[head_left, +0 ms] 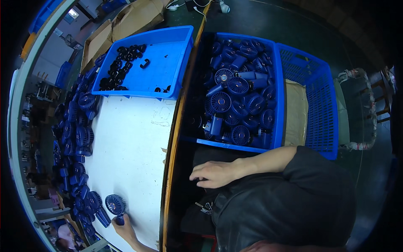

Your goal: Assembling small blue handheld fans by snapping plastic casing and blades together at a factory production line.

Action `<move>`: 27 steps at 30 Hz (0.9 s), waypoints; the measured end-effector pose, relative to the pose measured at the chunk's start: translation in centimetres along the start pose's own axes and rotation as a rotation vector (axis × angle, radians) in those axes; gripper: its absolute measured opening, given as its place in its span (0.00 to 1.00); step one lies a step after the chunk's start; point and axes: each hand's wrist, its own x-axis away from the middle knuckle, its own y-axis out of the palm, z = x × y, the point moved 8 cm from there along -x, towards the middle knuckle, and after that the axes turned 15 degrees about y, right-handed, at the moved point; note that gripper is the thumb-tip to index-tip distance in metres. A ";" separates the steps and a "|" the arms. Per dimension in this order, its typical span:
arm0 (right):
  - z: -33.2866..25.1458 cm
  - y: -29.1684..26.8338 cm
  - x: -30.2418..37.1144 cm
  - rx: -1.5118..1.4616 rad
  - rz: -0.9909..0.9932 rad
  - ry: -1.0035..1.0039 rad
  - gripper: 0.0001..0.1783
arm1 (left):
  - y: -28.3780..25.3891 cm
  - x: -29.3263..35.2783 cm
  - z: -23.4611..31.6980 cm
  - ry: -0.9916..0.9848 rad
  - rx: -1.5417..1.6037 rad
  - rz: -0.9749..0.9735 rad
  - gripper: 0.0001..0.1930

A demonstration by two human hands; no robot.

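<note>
My left hand (124, 231) is closed round the handle of a dark blue handheld fan (115, 204), low on the white tabletop (130, 138). The fan's round grille head points away from the hand. Beside it lies another blue fan (93, 201), at the edge of a long heap of fans (75, 130) along the table's left side. Over my dark-clothed lap, my right hand (215, 173) is held with curled fingers. Something small and dark seems to be under its fingertips, but I cannot make out what.
A shallow blue tray (163, 46) with small black curved parts stands at the table's far end. Right of the wooden table edge (170, 168), a blue crate (277, 88) is full of fans. Beyond it stands another blue crate (323, 105) with brown cardboard. Open cardboard boxes (134, 21) lie behind.
</note>
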 end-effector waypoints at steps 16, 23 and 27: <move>-6.1 5.1 -0.5 -0.056 0.019 -0.281 0.19 | 11.7 9.3 22.2 -0.172 1.467 0.228 0.32; -12.2 1.1 -4.0 0.563 -0.340 -0.085 0.23 | 13.2 9.4 29.5 -0.031 2.062 -0.260 0.42; -13.9 -8.8 -10.9 0.833 -0.340 0.139 0.19 | 13.4 10.0 27.5 -0.150 1.899 -0.259 0.31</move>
